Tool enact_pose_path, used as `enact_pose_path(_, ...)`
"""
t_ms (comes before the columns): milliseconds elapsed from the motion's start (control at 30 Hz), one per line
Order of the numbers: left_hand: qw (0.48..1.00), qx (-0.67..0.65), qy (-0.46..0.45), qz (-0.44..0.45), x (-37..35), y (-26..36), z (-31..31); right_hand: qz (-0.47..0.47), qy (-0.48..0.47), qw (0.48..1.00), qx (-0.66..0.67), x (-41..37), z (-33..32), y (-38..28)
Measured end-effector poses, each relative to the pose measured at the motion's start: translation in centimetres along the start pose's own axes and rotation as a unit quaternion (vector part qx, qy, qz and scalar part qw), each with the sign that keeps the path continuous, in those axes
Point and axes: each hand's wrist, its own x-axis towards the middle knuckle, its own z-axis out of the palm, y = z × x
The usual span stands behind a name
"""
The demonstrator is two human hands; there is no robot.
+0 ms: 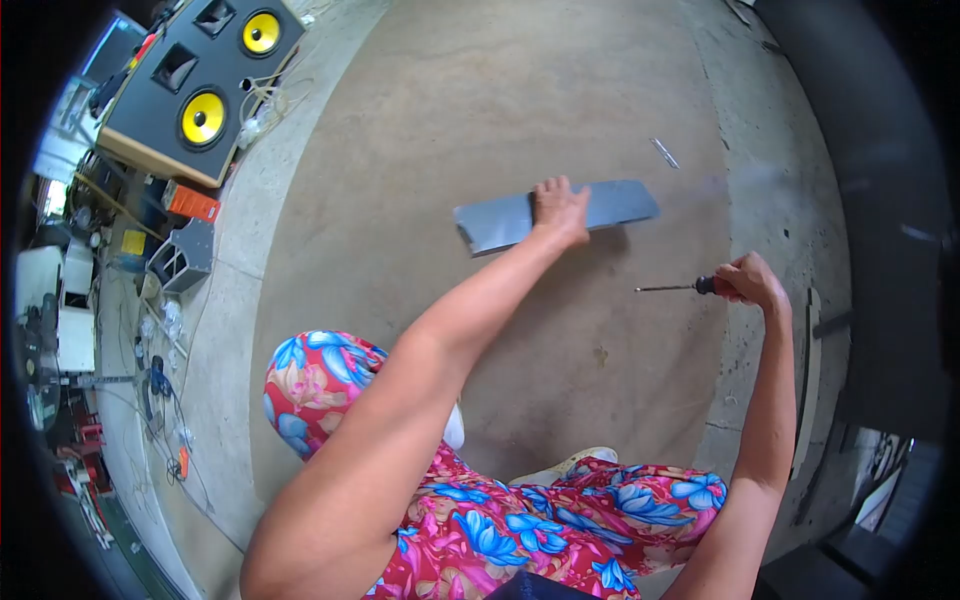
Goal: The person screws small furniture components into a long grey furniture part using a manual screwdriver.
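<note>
My left hand [562, 212] reaches forward and grips a flat grey-blue panel [490, 221] near its middle, fingers toward the far edge. The panel looks like sheet metal, and a shadow falls on the floor under its near side. At the right, my right hand [750, 280] is closed around the red and black handle of a screwdriver [680, 288]. The screwdriver's shaft points left, in front of the panel and apart from it. Part of the handle is hidden in my fingers.
A small thin metallic piece [664, 153] lies on the brown floor sheet [480, 90] beyond the panel. A large speaker cabinet [215, 85] with yellow cones stands at the far left, near an orange box [191, 202] and cables. A long strip [808, 385] lies at right.
</note>
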Motion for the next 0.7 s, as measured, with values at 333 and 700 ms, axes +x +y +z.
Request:
enact_pose_path(333, 0.975, -0.170, -0.110, -0.089, -4.9, -8.7, 10.6, 0.003, 0.005, 1.000, 0.024, -1.1, -1.1, 0.1)
enact_pose_path(700, 0.978, -0.009, -0.137, -0.157, -5.7, -6.4, 10.3, 0.014, -0.003, 1.000, 0.022, -0.2, -0.2, 0.9)
